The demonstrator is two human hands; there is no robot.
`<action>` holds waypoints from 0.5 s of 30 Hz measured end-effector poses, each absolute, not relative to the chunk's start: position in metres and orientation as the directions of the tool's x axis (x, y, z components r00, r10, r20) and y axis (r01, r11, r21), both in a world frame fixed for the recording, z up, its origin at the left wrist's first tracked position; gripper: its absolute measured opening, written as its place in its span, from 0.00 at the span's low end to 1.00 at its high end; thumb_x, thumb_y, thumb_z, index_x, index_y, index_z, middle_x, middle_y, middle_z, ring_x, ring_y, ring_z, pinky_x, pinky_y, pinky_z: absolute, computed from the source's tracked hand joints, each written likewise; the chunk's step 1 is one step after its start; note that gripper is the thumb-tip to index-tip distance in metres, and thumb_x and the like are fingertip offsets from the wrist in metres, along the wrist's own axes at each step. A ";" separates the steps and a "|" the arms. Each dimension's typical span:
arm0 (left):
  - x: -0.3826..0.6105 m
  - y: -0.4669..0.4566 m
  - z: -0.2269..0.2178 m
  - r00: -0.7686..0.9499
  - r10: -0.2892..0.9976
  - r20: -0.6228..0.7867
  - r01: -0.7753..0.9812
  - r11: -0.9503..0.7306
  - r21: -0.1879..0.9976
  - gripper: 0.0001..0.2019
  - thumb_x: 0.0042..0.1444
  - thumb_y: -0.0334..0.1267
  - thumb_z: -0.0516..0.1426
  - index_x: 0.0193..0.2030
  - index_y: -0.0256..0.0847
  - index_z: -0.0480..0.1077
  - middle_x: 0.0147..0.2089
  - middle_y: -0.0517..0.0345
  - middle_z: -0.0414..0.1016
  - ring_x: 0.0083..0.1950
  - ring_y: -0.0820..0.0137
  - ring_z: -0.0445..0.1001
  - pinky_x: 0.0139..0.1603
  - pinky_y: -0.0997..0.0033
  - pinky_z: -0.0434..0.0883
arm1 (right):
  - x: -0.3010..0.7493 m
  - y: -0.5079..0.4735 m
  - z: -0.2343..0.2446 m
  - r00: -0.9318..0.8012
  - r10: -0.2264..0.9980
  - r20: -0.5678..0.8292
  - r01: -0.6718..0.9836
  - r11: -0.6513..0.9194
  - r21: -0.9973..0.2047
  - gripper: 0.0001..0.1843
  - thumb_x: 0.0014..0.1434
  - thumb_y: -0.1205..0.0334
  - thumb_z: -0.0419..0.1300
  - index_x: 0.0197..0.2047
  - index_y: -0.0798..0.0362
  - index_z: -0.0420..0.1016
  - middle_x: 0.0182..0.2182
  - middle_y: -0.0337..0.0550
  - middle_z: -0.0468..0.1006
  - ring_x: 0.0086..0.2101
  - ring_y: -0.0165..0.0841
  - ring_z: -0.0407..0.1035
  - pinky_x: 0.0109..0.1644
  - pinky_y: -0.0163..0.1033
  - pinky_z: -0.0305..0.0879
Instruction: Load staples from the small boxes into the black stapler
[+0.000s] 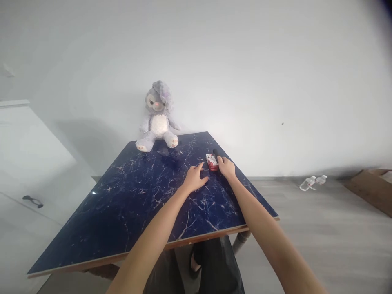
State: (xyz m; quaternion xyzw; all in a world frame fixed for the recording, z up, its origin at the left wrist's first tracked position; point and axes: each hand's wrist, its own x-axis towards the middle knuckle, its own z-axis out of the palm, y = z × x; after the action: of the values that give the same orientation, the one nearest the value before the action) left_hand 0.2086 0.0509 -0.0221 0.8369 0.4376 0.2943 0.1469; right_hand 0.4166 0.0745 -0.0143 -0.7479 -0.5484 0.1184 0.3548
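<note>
A small red and white box (pixel 211 161) lies on the dark blue marbled tabletop (pixel 131 200) near its right edge. My right hand (pixel 226 166) rests against the box's right side, fingers curled over a thin black object (pixel 215 153) beside it. My left hand (pixel 195 178) lies flat on the table just left of the box, fingers stretched toward it, holding nothing. A grey and white plush rabbit (pixel 157 118) sits upright at the table's far edge against the wall.
Two plastic bottles (pixel 312 182) lie on the grey floor to the right. A brown cardboard box (pixel 370 188) sits at the far right. A white cabinet with a dark handle (pixel 32 201) stands at the left. My legs show beneath the table's near edge.
</note>
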 end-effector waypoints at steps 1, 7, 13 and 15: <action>0.210 0.054 -0.023 0.463 0.806 0.368 0.649 -0.591 0.478 0.40 0.54 0.46 0.63 0.71 0.40 0.55 0.58 0.46 0.76 0.63 0.49 0.66 0.62 0.48 0.65 | 0.416 0.074 -0.014 0.371 0.904 0.213 0.739 -0.149 -0.657 0.32 0.70 0.43 0.39 0.45 0.54 0.79 0.42 0.54 0.81 0.46 0.46 0.73 0.50 0.44 0.63; 0.229 0.080 -0.023 0.482 0.776 0.407 0.700 -0.620 0.354 0.44 0.53 0.53 0.63 0.72 0.38 0.54 0.64 0.39 0.70 0.70 0.44 0.57 0.66 0.44 0.59 | 0.411 0.077 -0.016 0.368 0.896 0.249 0.765 -0.139 -0.629 0.30 0.71 0.46 0.38 0.42 0.52 0.77 0.41 0.52 0.81 0.43 0.43 0.73 0.48 0.42 0.62; 0.241 0.107 -0.027 0.469 0.791 0.392 0.707 -0.603 0.371 0.48 0.52 0.62 0.60 0.72 0.33 0.52 0.62 0.34 0.71 0.66 0.42 0.64 0.63 0.48 0.64 | 0.413 0.083 -0.020 0.371 0.899 0.234 0.768 -0.155 -0.621 0.29 0.69 0.44 0.39 0.39 0.50 0.76 0.38 0.49 0.81 0.40 0.43 0.74 0.42 0.41 0.62; 0.241 0.111 -0.028 0.471 0.780 0.412 0.699 -0.615 0.365 0.48 0.52 0.63 0.60 0.71 0.32 0.53 0.59 0.34 0.73 0.63 0.44 0.68 0.61 0.50 0.66 | 0.413 0.084 -0.021 0.371 0.898 0.238 0.776 -0.158 -0.611 0.28 0.68 0.42 0.41 0.39 0.50 0.77 0.37 0.49 0.81 0.40 0.43 0.74 0.42 0.41 0.62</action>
State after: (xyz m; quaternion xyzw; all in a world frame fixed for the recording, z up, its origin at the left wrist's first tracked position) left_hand 0.2413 0.1111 -0.0282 0.8546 0.4326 0.2779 0.0728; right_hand 0.4131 0.0842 -0.0206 -0.7556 -0.5536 0.0902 0.3383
